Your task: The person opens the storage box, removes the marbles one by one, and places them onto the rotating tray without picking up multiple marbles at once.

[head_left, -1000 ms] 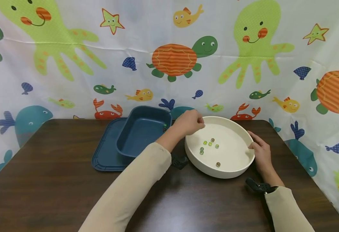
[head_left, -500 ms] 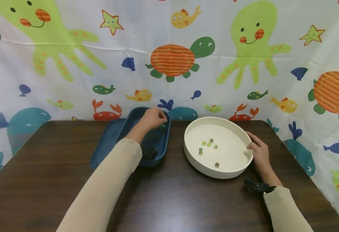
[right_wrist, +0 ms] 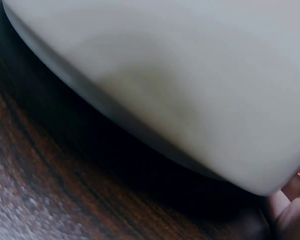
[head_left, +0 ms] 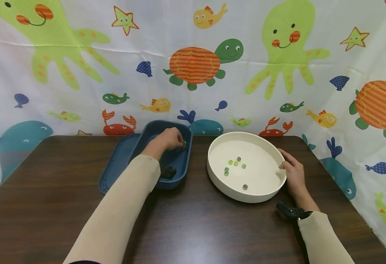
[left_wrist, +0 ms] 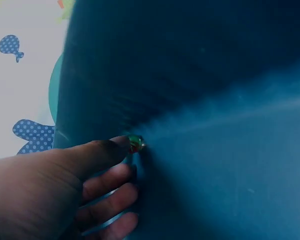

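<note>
In the head view my left hand [head_left: 169, 138] reaches down into the deep blue container [head_left: 139, 143], near its right inner wall. A small glass marble [left_wrist: 136, 144] with green and red colouring is at the tips of the thumb and index finger in the left wrist view, against the blue plastic. The other fingers curl loosely below. My right hand [head_left: 294, 172] grips the right rim of a round cream tray [head_left: 262, 183], thumb over the edge. Several marbles [head_left: 236, 163] lie spread on the tray's floor, green, yellowish and brown.
A flat blue lid [head_left: 108, 176] lies partly under the container on the dark wooden table [head_left: 193, 227]. Behind the table hangs a curtain [head_left: 179, 22] printed with sea animals. Dark wrist-worn cameras [head_left: 290, 212] sit at both wrists.
My left hand has moved left from above the cream tray's edge to the blue container, then lower inside it. The right hand stays on the tray rim, and the tray's marbles lie the same.
</note>
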The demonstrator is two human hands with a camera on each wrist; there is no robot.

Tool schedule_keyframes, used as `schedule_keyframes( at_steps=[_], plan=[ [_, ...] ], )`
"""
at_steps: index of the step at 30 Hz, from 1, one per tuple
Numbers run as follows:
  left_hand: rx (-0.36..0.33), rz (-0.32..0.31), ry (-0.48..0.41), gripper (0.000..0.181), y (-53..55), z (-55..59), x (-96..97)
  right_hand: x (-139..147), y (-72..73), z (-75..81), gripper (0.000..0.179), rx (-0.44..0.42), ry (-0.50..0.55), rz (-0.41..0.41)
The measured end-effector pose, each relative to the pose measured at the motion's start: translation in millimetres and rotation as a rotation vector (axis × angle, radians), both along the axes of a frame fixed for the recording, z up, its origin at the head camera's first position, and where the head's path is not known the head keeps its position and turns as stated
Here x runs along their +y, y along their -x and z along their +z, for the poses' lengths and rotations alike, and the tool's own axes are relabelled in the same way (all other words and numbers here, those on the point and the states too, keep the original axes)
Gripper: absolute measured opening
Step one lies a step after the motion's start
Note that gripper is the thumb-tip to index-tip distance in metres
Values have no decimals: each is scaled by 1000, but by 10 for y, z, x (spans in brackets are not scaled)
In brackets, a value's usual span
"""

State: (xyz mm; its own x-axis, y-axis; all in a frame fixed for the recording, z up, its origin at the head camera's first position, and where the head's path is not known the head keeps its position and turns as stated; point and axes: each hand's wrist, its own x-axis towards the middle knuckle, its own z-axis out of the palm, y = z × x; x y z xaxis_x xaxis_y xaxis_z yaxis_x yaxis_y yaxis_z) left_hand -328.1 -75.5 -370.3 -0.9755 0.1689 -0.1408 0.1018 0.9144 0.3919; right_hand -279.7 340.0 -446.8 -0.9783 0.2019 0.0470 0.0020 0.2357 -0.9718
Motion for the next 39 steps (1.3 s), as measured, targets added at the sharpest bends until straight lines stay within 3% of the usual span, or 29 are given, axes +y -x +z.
schedule_keyframes(
  at_steps=[15,24,32,39],
  plan=[
    [-20,-24,85,16,31,26,-50,-84,9,39,65,5,15,8],
    [-7,-8,69,17,48,23,-74,-88,2,16,65,-3,8,3],
    [7,26,63,16,10,126,-107,-58,-1,-3,65,6,20,-8],
    [69,-17,30,17,-53,253,-88,-34,-9,13,65,9,27,-13]
  ],
)
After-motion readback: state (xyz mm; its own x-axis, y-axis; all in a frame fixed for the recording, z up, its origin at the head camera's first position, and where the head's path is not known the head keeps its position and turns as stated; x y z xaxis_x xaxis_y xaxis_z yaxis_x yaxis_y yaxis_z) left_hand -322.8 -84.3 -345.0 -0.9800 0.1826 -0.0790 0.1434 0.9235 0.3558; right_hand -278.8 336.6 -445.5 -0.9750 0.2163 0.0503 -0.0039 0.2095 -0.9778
